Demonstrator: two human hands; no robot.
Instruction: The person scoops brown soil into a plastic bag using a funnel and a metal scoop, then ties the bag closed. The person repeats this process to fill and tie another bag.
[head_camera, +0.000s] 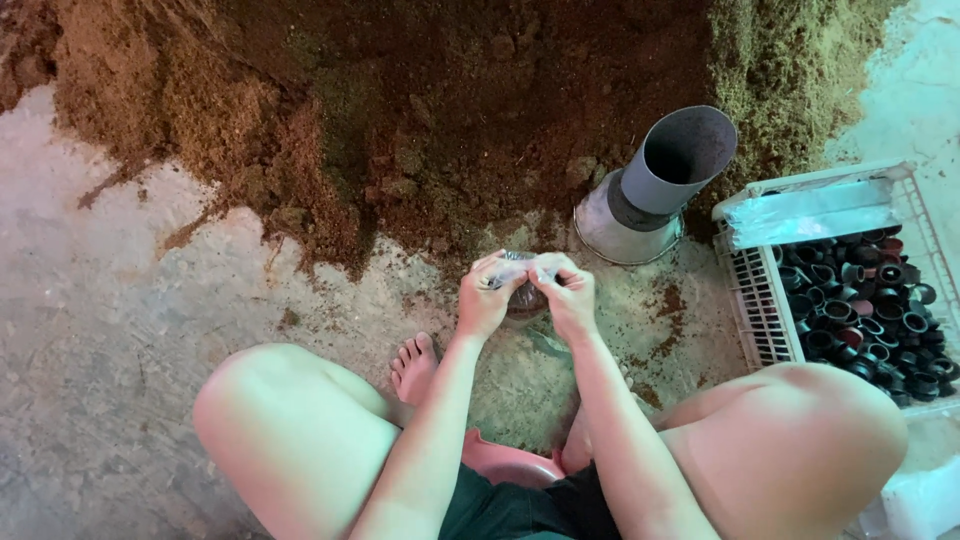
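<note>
Squatting low on the pink stool (505, 465), I've got both forearms angled in between my knees, so the clear plastic bag (520, 282) hangs right over the floor. My left hand (484, 300) and right hand (568, 298) each pinch its mouth, fingertips pressed on the film. Beyond my grip stands the grey funnel tube (655, 185) by the brown soil heap (420, 120); off right, the white crate (830, 205) of black rings (870, 315).
</note>
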